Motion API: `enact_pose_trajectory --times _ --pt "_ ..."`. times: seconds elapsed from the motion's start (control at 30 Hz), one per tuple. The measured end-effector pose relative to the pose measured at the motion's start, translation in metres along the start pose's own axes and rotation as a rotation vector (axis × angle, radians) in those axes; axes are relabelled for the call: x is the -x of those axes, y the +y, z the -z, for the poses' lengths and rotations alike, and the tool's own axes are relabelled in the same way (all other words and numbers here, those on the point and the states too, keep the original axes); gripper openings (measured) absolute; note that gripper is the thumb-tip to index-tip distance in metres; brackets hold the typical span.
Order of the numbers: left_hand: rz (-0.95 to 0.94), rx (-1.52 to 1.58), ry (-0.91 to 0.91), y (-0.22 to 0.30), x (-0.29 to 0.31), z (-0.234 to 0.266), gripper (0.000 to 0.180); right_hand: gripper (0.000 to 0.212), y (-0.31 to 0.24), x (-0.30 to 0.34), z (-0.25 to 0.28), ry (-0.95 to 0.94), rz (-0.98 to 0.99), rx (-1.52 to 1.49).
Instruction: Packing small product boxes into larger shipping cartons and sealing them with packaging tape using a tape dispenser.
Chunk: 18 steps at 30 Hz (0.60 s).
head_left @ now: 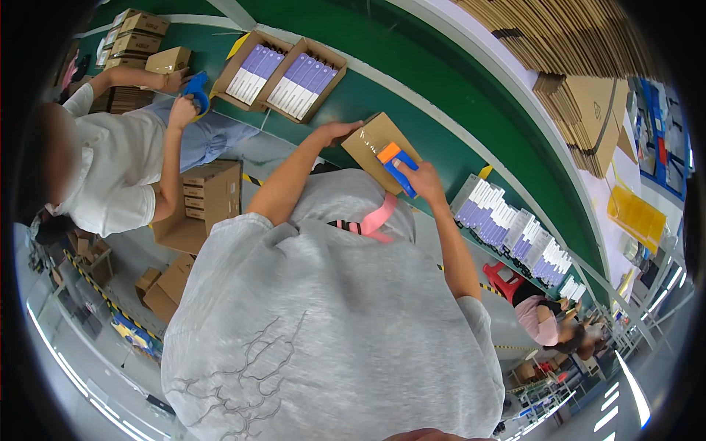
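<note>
A brown cardboard box (360,145) sits closed on the green workbench in front of me, with shiny clear tape across its top. My left hand (340,131) grips its far left edge, fingers partly hidden behind the side. My right hand (423,181) is closed around a blue block-shaped hand tool with an orange end (389,153). The tool lies against the right part of the box top; I cannot make out its exact kind.
Two open cartons (254,42) of purple-and-white boxes stand left on the bench. Similar boxes (507,229) line its right side. At left, a co-worker (125,162) holds a blue tape dispenser (195,93). Flattened cardboard (570,33) is stacked at upper right.
</note>
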<state>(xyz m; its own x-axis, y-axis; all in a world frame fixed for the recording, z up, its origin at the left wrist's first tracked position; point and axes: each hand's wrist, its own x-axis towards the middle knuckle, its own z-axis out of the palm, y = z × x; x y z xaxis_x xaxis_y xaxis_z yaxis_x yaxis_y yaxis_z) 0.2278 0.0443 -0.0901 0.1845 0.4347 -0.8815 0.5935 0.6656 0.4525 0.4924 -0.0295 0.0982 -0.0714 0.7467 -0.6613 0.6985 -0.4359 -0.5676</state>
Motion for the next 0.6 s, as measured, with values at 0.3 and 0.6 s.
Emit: enact_pose_trajectory --times 0.3,0.6 --pt "0.004 -0.04 0.07 0.011 0.026 0.005 0.085 0.066 0.018 -0.013 -0.007 0.061 0.049 0.088" --pt "-0.904 -0.31 0.32 0.056 0.037 -0.027 0.052 0.063 0.002 0.001 0.004 -0.059 -0.049 -0.085"
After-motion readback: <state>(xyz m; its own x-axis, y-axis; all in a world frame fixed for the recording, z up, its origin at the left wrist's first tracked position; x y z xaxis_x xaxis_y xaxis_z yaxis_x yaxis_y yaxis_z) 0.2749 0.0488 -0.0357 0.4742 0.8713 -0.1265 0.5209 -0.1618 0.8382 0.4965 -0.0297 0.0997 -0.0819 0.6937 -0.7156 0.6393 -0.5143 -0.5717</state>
